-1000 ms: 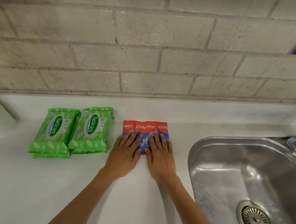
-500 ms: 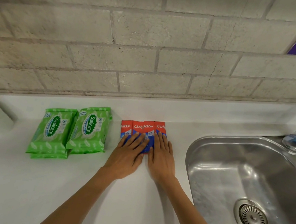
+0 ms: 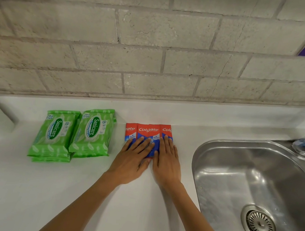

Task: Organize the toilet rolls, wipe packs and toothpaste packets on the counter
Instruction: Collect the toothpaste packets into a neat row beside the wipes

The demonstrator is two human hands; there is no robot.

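red-and-blue toothpaste packets (image 3: 148, 134) lie side by side near the counter (image 3: 11, 193) back edge, between wipe packs (image 3: 73, 134) and sink (image 3: 254, 187). left hand (image 3: 131, 163) and right hand (image 3: 167, 162) press flat, fingers extended, apparently squaring the row.

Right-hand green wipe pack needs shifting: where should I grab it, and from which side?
Pinch the right wipe pack across its long side edges, from above. It lies flat, label up; its right edge is free, but its left edge abuts the left wipe pack, so sliding it right first would probably help.
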